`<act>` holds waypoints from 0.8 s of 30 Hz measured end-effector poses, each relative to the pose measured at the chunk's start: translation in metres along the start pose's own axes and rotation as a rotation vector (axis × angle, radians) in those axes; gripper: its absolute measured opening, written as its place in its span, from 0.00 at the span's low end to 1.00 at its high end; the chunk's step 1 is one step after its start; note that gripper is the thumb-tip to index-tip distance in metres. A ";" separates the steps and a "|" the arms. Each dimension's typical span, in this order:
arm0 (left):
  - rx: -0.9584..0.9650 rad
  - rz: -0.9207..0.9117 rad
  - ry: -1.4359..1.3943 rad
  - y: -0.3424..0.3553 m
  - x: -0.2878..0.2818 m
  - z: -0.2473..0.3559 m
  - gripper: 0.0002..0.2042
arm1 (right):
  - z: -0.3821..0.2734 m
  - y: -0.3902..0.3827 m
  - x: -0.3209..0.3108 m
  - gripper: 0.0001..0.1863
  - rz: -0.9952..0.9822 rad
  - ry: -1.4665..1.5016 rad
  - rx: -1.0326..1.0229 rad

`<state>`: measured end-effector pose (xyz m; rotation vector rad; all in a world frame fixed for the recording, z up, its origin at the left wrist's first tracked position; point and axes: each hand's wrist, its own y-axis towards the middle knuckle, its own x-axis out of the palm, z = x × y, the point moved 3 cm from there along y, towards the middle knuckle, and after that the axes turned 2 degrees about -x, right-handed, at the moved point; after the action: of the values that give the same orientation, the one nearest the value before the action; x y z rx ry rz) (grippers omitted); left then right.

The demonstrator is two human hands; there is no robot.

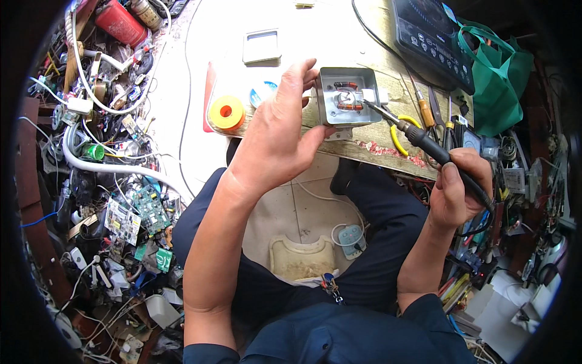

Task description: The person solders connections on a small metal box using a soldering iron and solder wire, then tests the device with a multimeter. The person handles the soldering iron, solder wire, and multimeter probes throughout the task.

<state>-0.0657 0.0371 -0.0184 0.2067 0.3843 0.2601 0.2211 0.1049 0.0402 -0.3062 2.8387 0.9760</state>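
At the bench's front edge stands an open grey metal box (327, 116). My left hand (270, 136) grips its left side, thumb at the near corner and fingers along the far part. Inside the box are two reddish-brown cylindrical parts (350, 107) and a pale round piece between them. My right hand (458, 188) is closed around the dark handle of a soldering iron (427, 144). Its tip reaches over the box's right wall, close to the parts; whether it touches them I cannot tell. An orange spool (215, 117) sits left of my left hand.
A square metal lid (262, 60) and a blue-and-white round tin (254, 97) lie on the bench. At right are yellow-handled pliers (396, 143), a screwdriver (425, 113), a black induction cooker (448, 57) and a green bag (500, 91). Circuit boards (151, 209) and cables crowd the left.
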 end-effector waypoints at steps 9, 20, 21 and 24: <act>0.029 -0.004 0.008 -0.001 0.000 0.000 0.43 | 0.001 -0.001 -0.001 0.12 -0.035 0.005 0.022; 0.034 0.000 0.020 -0.001 0.000 0.002 0.43 | -0.001 0.001 0.003 0.12 -0.056 -0.017 -0.001; 0.038 0.001 0.021 -0.001 0.000 0.002 0.43 | 0.000 0.002 0.004 0.12 -0.073 -0.029 -0.032; 0.036 -0.005 0.014 -0.001 0.000 0.002 0.43 | 0.000 0.003 0.005 0.12 -0.090 -0.046 -0.066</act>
<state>-0.0649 0.0361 -0.0172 0.2395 0.4035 0.2496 0.2157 0.1068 0.0415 -0.4097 2.7299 1.0462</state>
